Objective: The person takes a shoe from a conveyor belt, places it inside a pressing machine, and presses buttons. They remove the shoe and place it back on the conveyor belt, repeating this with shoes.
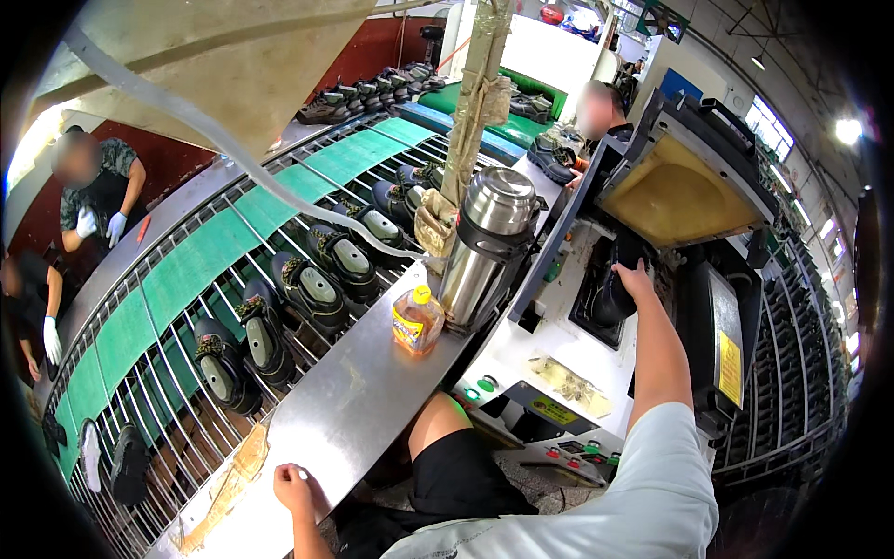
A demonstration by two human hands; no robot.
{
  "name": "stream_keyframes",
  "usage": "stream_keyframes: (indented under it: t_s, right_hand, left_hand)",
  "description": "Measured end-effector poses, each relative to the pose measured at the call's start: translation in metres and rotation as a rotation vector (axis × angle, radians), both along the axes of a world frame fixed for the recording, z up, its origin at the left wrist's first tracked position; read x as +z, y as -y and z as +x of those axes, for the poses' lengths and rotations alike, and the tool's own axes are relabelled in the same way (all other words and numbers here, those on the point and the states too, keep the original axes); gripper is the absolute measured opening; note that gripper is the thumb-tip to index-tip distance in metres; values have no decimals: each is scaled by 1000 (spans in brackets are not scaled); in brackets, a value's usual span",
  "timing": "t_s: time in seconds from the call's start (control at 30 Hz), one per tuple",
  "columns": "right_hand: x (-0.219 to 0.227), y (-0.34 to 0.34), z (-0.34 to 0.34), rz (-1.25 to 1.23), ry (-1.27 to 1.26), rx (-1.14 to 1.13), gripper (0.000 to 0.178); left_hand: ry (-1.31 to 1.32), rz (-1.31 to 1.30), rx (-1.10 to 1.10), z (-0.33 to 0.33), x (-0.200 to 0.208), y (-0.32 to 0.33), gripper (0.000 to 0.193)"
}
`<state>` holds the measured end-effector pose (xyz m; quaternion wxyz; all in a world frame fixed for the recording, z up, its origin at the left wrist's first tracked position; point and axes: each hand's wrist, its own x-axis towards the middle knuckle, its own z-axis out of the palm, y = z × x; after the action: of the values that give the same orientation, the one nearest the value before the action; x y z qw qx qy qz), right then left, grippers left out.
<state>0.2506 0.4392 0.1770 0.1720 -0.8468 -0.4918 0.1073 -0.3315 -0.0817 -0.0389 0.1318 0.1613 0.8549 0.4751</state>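
My right hand [635, 279] reaches into the open machine and grips a black shoe [612, 300]. The shoe stands in a dark recess in the machine's white top, and part of it is hidden by my hand. Above it a hinged lid with a yellowish padded underside [684, 191] is raised. At the near edge of the steel table [349, 410], my left hand [293, 484] is curled closed. A small white spot shows at its fingers; whether it is a held thing I cannot make out.
A steel flask [484, 247] and a bottle of orange-brown liquid [418, 321] stand on the table. Left of it, several shoes [310, 289] lie on a barred rack beside a green strip [177, 261]. Buttons [573, 456] line the machine's front. Other people work at the far left and behind the machine.
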Motion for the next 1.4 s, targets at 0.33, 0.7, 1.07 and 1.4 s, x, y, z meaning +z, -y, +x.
stream_keyframes:
  t_s: [0.33, 0.7, 1.07, 1.4]
  right_hand:
    - [-29, 236, -33, 636, 206, 637, 32]
    - [-263, 517, -57, -76, -145, 644, 10]
    - [-322, 428, -92, -644, -36, 310, 37]
    - [-323, 384, -145, -475, 37, 434, 31]
  left_hand:
    - [719, 385, -767, 216, 1, -164, 54]
    - [1383, 274, -857, 233, 45, -185, 37]
    - [654, 920, 214, -59, 7, 56, 22]
    - [395, 940, 970, -319, -4, 149, 98]
